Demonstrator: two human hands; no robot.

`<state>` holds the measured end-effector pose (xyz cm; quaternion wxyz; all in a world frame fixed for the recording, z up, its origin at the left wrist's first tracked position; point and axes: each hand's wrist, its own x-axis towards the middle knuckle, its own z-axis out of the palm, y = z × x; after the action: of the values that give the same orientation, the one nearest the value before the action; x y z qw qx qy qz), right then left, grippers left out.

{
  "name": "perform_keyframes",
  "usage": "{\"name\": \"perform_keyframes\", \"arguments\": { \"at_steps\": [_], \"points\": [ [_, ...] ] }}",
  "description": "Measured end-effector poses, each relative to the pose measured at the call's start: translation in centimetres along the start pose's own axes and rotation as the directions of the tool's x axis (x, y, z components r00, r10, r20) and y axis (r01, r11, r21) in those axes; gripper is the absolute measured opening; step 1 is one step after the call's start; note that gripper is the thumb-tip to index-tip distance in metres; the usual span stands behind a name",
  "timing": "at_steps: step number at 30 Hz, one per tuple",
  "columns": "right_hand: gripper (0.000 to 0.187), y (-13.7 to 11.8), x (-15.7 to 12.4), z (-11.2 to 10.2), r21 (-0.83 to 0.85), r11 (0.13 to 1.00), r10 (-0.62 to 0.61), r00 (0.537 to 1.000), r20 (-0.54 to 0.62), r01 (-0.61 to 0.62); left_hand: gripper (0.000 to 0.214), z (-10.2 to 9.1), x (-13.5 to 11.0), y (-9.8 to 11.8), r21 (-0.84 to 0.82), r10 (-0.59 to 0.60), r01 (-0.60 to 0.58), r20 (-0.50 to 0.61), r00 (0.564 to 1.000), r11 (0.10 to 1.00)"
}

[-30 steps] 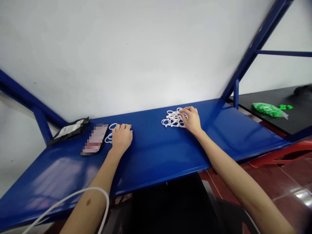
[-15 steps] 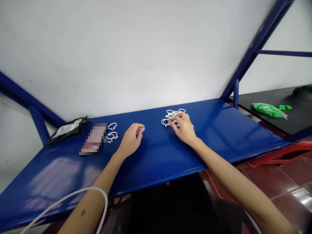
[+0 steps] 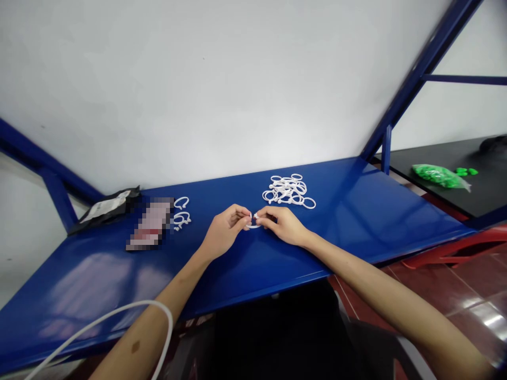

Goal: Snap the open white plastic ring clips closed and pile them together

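Observation:
A small white plastic ring [image 3: 253, 222] is held between both hands just above the blue table [image 3: 356, 216]. My left hand [image 3: 225, 230] pinches its left end and my right hand [image 3: 283, 224] pinches its right end. Behind the right hand lies a pile of white rings [image 3: 287, 191]. A few open white rings [image 3: 181, 214] lie to the left of the left hand.
A blurred flat object [image 3: 150, 224] and a black packet [image 3: 105, 208] lie at the left of the table. A green bag [image 3: 438, 175] sits on a black table at the right. A white cable [image 3: 99, 322] loops over my left forearm. Blue frame bars rise on both sides.
My right hand left the pile with one ring and came toward the middle. My left hand moved right from the open rings, and both hands now pinch the ring together.

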<state>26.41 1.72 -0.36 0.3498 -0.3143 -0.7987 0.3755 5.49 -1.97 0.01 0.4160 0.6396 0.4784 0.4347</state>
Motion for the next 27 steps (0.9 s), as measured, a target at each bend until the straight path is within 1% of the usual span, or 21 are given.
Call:
{"name": "perform_keyframes", "arguments": {
  "at_steps": [2,4,9,13,16,20,22,24,26,27],
  "points": [
    [0.015,-0.1,0.0,0.0,0.010,1.000,0.009,1.000,0.001,-0.009,0.016,0.0,0.0,0.0,0.019,0.016,-0.016,-0.009,1.000,1.000],
    [0.016,0.0,-0.1,0.0,-0.019,1.000,-0.013,1.000,0.015,0.013,0.013,0.1,-0.1,0.1,0.068,0.047,-0.047,-0.008,0.999,0.997],
    [0.016,0.1,-0.3,-0.1,-0.130,0.987,-0.084,0.995,0.055,0.090,0.008,0.5,-0.4,0.2,0.282,0.180,-0.172,-0.005,0.984,0.944],
    [0.015,0.3,-0.5,-0.1,-0.175,0.973,-0.136,0.988,0.073,0.147,0.008,0.8,-0.7,0.0,0.405,0.285,-0.259,-0.005,0.958,0.877],
    [0.017,0.4,-0.7,-0.2,-0.210,0.961,-0.168,0.982,0.083,0.182,0.011,1.0,-1.0,-0.3,0.439,0.347,-0.316,0.010,0.938,0.841],
    [0.019,0.6,-1.0,-0.4,-0.268,0.930,-0.225,0.966,0.124,0.251,0.015,1.2,-1.2,-0.7,0.467,0.430,-0.406,0.062,0.901,0.786],
    [0.019,0.7,-1.0,-0.3,-0.298,0.919,-0.227,0.964,0.138,0.259,0.017,1.3,-1.2,-0.8,0.481,0.450,-0.431,0.084,0.889,0.763],
    [0.018,0.8,-0.9,-0.1,-0.324,0.917,-0.204,0.971,0.125,0.234,0.017,1.0,-0.9,-0.7,0.507,0.441,-0.436,0.118,0.890,0.744],
    [0.017,0.8,-0.6,0.1,-0.349,0.914,-0.187,0.978,0.092,0.208,0.019,0.4,-0.3,-0.4,0.587,0.405,-0.412,0.152,0.901,0.697],
    [0.017,0.8,-0.4,0.1,-0.372,0.906,-0.188,0.979,0.072,0.202,0.020,-0.2,0.0,-0.2,0.655,0.378,-0.378,0.150,0.914,0.654]
  ]
}}
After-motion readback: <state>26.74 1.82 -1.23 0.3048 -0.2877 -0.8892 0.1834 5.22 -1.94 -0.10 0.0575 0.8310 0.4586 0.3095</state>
